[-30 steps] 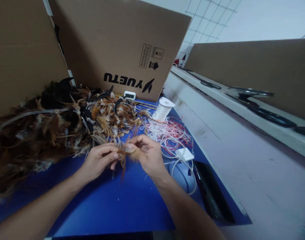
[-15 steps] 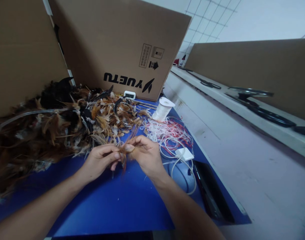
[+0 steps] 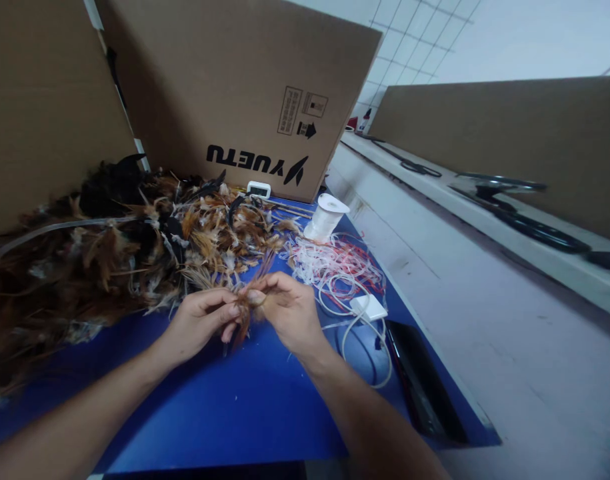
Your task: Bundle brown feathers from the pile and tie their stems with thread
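Observation:
Brown feathers (image 3: pixel 245 308) are pinched between my two hands above the blue tabletop (image 3: pixel 225 407). My left hand (image 3: pixel 202 320) is closed, thumb and fingers gripping the feathers from the left. From the right, my right hand (image 3: pixel 289 310) pinches them too, its thumb pressed against the fingers. Feather tips stick up beyond the hands and hang down beneath them. Just past my left hand spreads a big heap of brown and black feathers (image 3: pixel 105 260). Whether a thread runs through the pinched feathers I cannot tell.
Right of my hands lie tangled white and red strings (image 3: pixel 335 263), a white spool (image 3: pixel 327 219), a white cable with a square white block (image 3: pixel 369 307) and a dark, shiny flat object (image 3: pixel 425 383). Behind stand a cardboard box (image 3: pixel 245 87) and a small white display (image 3: pixel 259 190). Scissors (image 3: pixel 419 168) rest on the ledge.
My right thumb and fingers have shifted slightly left, closer to my left fingertips. The feathers between my hands are bunched more tightly. My left hand has hardly moved.

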`<state>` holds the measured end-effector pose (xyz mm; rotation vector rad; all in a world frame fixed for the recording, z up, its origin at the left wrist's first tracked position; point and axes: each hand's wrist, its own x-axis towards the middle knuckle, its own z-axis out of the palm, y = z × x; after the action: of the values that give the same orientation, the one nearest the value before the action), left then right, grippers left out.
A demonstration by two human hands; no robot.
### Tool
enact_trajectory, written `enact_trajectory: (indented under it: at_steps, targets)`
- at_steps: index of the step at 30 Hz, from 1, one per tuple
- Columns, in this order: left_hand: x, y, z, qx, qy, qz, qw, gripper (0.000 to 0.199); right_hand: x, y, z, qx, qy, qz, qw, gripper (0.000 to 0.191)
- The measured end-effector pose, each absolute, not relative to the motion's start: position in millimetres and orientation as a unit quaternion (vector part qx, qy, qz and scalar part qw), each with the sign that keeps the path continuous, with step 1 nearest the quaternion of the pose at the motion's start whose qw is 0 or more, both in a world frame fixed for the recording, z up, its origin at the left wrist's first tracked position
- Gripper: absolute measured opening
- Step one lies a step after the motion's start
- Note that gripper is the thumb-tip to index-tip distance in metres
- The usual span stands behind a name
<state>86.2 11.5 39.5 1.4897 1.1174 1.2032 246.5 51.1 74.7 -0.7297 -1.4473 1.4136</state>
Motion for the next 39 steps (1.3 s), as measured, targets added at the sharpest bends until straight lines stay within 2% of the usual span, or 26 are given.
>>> enact_trajectory:
  at_steps: [13, 21, 24, 28, 32, 35, 39]
  targets:
    - [87, 12, 40, 0.598, 0.441, 0.491, 0.455, 0.027, 246, 50, 74, -0.299, -0.598, 0.573, 0.474, 0.013]
    - [85, 12, 43, 0.617, 0.432, 0.487, 0.443, 0.027, 245, 51, 75, -0.308, -0.569, 0.607, 0.461, 0.018]
    - [84, 12, 44, 0.628, 0.433, 0.481, 0.433, 0.027, 247, 52, 77, -0.298, -0.564, 0.618, 0.46, 0.014]
    - [83, 12, 44, 0.639, 0.434, 0.476, 0.42, 0.028, 256, 54, 85, -0.269, -0.559, 0.598, 0.508, 0.004]
    - [83, 12, 42, 0.632, 0.431, 0.49, 0.418, 0.029, 265, 64, 89, -0.287, -0.528, 0.571, 0.56, 0.009]
    - [82, 12, 41, 0.617, 0.437, 0.501, 0.42, 0.027, 268, 74, 81, -0.359, -0.591, 0.521, 0.501, 0.009]
    - [78, 14, 39, 0.564, 0.438, 0.538, 0.448, 0.02, 266, 73, 67, -0.38, -0.797, 0.383, 0.273, 0.008]
